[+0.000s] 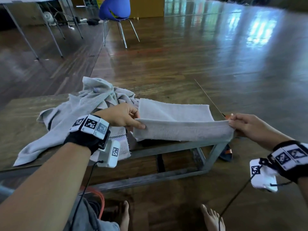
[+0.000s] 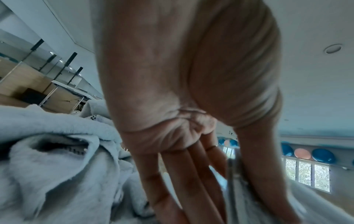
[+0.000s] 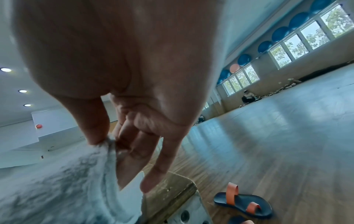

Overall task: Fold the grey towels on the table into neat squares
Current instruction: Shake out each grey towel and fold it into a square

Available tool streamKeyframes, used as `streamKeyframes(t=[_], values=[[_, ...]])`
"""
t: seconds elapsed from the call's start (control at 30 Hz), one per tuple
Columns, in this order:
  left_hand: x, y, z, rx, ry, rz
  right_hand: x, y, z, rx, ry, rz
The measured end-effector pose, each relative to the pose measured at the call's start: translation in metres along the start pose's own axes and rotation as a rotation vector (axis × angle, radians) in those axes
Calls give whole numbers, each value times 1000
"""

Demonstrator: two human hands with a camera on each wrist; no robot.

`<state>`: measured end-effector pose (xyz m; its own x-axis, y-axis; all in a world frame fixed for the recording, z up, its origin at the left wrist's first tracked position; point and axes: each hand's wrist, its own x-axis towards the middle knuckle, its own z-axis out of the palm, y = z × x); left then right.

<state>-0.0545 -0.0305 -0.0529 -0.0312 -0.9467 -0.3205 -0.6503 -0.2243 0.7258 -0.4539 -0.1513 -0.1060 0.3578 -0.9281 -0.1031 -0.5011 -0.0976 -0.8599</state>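
Note:
A grey towel (image 1: 180, 120) is stretched over the right end of the low wooden table (image 1: 20, 117), folded along its near edge, which is raised. My left hand (image 1: 138, 121) pinches the left end of that fold between thumb and fingers. My right hand (image 1: 233, 125) pinches the right end, past the table's corner. In the right wrist view the thumb and fingers (image 3: 99, 136) nip the towel (image 3: 57, 181). In the left wrist view my left hand (image 2: 226, 174) holds the towel's edge (image 2: 235, 174). A heap of unfolded grey towels (image 1: 70, 117) lies to the left.
The table has a grey metal frame (image 1: 208, 157). An orange and dark sandal (image 3: 243, 201) lies on the wooden floor by the table's right corner. My bare feet (image 1: 210, 217) are below. A blue chair (image 1: 115, 9) and folding tables (image 1: 41, 22) stand far back.

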Motion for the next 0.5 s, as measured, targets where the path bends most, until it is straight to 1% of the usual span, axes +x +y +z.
streamKeyframes(t=[0.03, 0.1, 0.2, 0.27, 0.33, 0.4, 0.43, 0.5], values=[[4, -2, 2, -2, 9, -10, 4, 1, 1, -21, 13, 6], [16, -8, 4, 12, 102, -11, 14, 2, 3, -69, 47, 11], [39, -17, 10, 29, 353, 13, 36, 3, 12, -88, 147, 6], [56, -22, 14, 68, 542, 12, 58, 2, 20, -151, 241, -17], [73, -22, 16, 71, 688, 12, 79, 1, 27, -215, 318, -38], [90, -19, 15, 64, 758, 34, 96, 0, 32, -270, 367, -47], [98, -18, 15, 62, 766, 31, 103, 0, 34, -307, 359, -42], [114, -20, 16, 42, 738, 2, 116, 2, 41, -377, 290, -14]])
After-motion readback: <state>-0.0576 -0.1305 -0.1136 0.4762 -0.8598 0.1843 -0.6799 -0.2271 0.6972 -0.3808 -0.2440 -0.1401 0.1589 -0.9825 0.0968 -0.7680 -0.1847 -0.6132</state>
